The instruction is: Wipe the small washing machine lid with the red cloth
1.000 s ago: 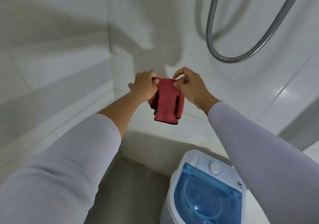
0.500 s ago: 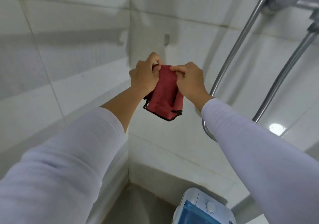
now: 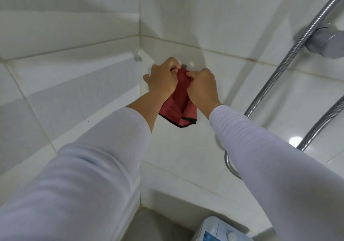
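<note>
A red cloth [image 3: 177, 107] with a dark hem hangs between my two hands, held up against the white tiled wall. My left hand [image 3: 162, 79] pinches its top left edge and my right hand [image 3: 202, 87] pinches its top right edge, both close to a small grey hook [image 3: 184, 66] on the wall. The small washing machine [image 3: 217, 229] shows only at the bottom edge: a white top corner, a sliver of its blue lid and a white knob. Most of the lid is out of frame.
White tiled walls meet in a corner [image 3: 140, 36] behind the cloth. A metal shower hose [image 3: 290, 54] and a grey shower fitting [image 3: 325, 41] are on the right wall. A second small hook [image 3: 137, 57] sits left of the corner. Grey floor [image 3: 158, 227] lies below.
Both hands have lifted the cloth higher up the wall towards the grey hook. The view has tilted upward, so the washing machine has slid almost out of the bottom of the frame.
</note>
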A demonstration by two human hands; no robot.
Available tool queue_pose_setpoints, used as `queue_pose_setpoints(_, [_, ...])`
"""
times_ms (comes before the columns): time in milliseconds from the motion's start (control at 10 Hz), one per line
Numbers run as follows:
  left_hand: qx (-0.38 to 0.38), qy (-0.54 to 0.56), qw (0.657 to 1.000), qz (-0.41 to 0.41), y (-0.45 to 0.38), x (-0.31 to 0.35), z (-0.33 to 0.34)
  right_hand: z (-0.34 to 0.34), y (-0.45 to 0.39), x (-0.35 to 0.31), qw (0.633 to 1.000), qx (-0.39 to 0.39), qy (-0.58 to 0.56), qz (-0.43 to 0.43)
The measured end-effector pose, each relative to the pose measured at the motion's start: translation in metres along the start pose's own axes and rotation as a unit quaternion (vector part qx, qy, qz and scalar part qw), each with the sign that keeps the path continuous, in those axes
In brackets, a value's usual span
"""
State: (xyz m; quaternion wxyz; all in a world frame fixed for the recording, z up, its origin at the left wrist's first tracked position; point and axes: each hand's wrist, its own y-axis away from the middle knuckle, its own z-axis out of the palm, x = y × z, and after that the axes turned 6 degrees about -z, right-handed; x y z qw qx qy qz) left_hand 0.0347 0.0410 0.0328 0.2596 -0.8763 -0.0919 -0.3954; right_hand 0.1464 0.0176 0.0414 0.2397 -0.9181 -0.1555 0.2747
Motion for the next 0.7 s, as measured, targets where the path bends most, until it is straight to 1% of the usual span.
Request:
queue_pose_setpoints(100, [0.008, 0.012, 1.000, -0.025, 0.000, -0.003, 0.009, 0.006, 0.000, 0.003, 1.000, -0.002, -0.006, 0.015])
queue_pose_setpoints(200, [0.007, 0.043, 0.997, -0.060, 0.003, -0.009, 0.015, 0.011, 0.000, 0.003, 0.998, -0.001, -0.048, 0.033])
queue_pose_setpoints(300, [-0.029, 0.113, 0.987, -0.113, 0.012, -0.011, 0.021, 0.016, 0.003, 0.002, 0.993, 0.000, -0.105, 0.059])
queue_pose_setpoints(400, [-0.073, 0.192, 0.967, -0.153, 0.018, -0.014, 0.022, 0.022, 0.002, 0.007, 0.991, -0.016, -0.116, 0.061])
queue_pose_setpoints(500, [-0.120, 0.217, 0.952, -0.181, 0.029, -0.026, 0.019, 0.026, 0.008, 0.015, 0.989, -0.047, -0.123, 0.065])
queue_pose_setpoints(600, [-0.133, 0.181, 0.958, -0.180, 0.040, -0.032, 0.014, 0.015, 0.014, 0.016, 0.985, -0.050, -0.155, 0.052])
queue_pose_setpoints(700, [-0.094, 0.142, 0.965, -0.198, 0.067, -0.047, 0.013, 0.016, 0.051, 0.022, 0.986, -0.039, -0.157, 0.039])
